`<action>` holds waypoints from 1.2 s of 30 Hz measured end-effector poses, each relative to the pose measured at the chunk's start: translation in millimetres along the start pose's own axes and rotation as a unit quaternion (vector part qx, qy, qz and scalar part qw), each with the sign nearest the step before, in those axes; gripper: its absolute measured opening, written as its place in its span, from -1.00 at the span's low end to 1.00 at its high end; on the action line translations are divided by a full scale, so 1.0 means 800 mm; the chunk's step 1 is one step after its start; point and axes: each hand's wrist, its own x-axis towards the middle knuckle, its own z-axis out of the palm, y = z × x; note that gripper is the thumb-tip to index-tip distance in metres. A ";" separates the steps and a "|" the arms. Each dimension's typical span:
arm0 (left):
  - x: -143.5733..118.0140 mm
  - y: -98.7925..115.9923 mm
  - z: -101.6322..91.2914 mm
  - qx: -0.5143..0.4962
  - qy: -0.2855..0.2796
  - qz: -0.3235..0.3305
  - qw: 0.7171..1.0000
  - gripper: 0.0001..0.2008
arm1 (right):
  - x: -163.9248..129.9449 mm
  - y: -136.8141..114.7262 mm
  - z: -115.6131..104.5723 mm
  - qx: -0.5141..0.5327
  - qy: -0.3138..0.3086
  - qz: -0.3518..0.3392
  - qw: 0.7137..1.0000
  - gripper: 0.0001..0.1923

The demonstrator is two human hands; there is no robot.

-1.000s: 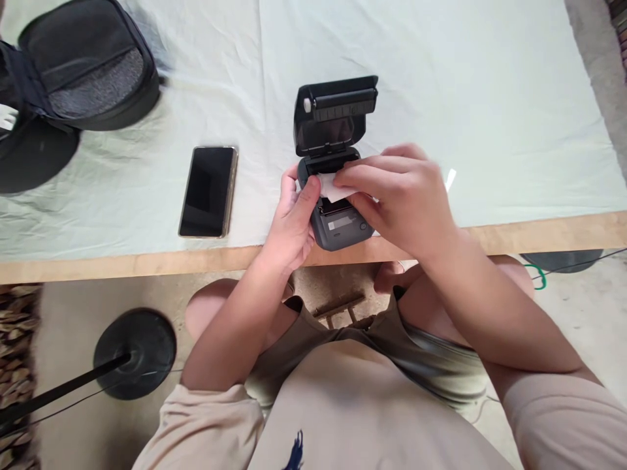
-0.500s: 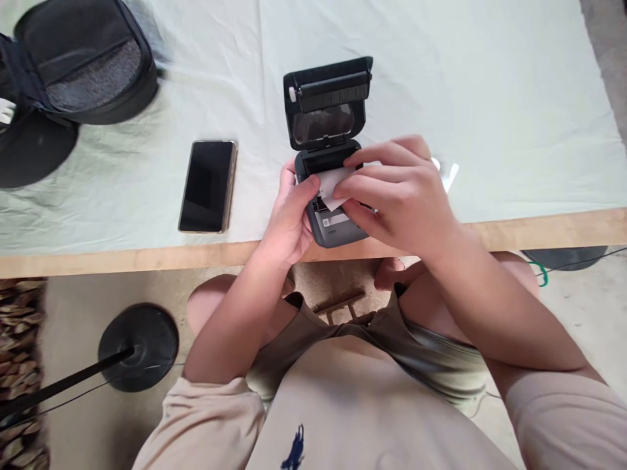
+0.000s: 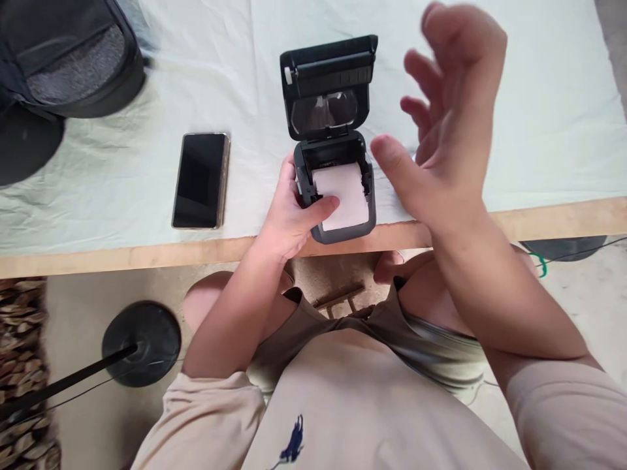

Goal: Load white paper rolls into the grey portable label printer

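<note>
A small dark grey label printer (image 3: 365, 225) sits at the near edge of the table with its lid (image 3: 327, 85) flipped up and back. White paper (image 3: 343, 196) lies over its open bay and front. My left hand (image 3: 289, 215) grips the printer's left side, thumb pressing on the paper's edge. My right hand (image 3: 441, 130) hovers raised to the right of the printer, fingers spread, holding nothing.
A black phone (image 3: 200, 180) lies face up left of the printer on the pale cloth (image 3: 514, 98). An open black case (image 3: 63, 59) sits at the far left. The wooden table edge (image 3: 553, 219) runs below. A black stand base (image 3: 142, 343) rests on the floor.
My right hand has let go of the paper and lifted up and right, opening. The paper now lies flat over the printer. My left hand stays on the printer.
</note>
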 end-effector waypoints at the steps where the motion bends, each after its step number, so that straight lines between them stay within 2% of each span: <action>1: 0.000 -0.001 0.000 0.004 -0.005 0.003 1.000 -0.31 | 0.000 -0.001 0.002 0.012 0.004 0.012 1.000 -0.57; 6: 0.010 -0.015 -0.015 0.049 -0.025 0.034 0.998 -0.18 | -0.005 -0.011 0.031 0.062 0.047 0.048 0.996 -0.52; 9: 0.020 -0.026 -0.028 0.081 -0.065 0.058 0.993 -0.01 | -0.004 -0.003 0.045 0.109 0.087 -0.001 0.990 -0.58; 12: 0.021 -0.027 -0.031 0.089 -0.070 0.053 0.992 0.01 | -0.002 0.010 0.052 0.125 0.085 -0.028 0.988 -0.69; 15: 0.015 -0.019 -0.023 0.046 -0.067 0.047 0.996 -0.09 | -0.002 0.013 0.053 0.139 0.066 0.023 0.988 -0.75; 18: 0.008 -0.011 -0.014 -0.025 -0.064 0.040 0.997 -0.28 | -0.005 0.008 0.053 0.176 0.030 0.054 0.982 -0.61; 22: 0.001 -0.008 -0.010 -0.050 -0.038 0.026 0.998 -0.51 | -0.008 0.000 0.053 0.198 -0.022 0.074 0.977 -0.52; 27: -0.002 -0.003 -0.006 -0.082 -0.049 0.024 0.995 -0.71 | -0.004 -0.002 0.054 0.203 -0.021 0.074 0.976 -0.56; 29: -0.002 0.002 -0.002 -0.113 -0.031 -0.006 0.993 -0.70 | -0.002 -0.001 0.057 0.215 -0.007 0.084 0.973 -0.56; 32: 0.001 0.007 0.002 -0.141 0.014 -0.057 0.988 -0.54 | -0.001 0.003 0.061 0.241 0.028 0.079 0.967 -0.53; 36: 0.005 0.010 0.003 -0.148 0.050 -0.079 0.985 -0.60 | -0.003 0.008 0.063 0.257 0.040 0.061 0.964 -0.54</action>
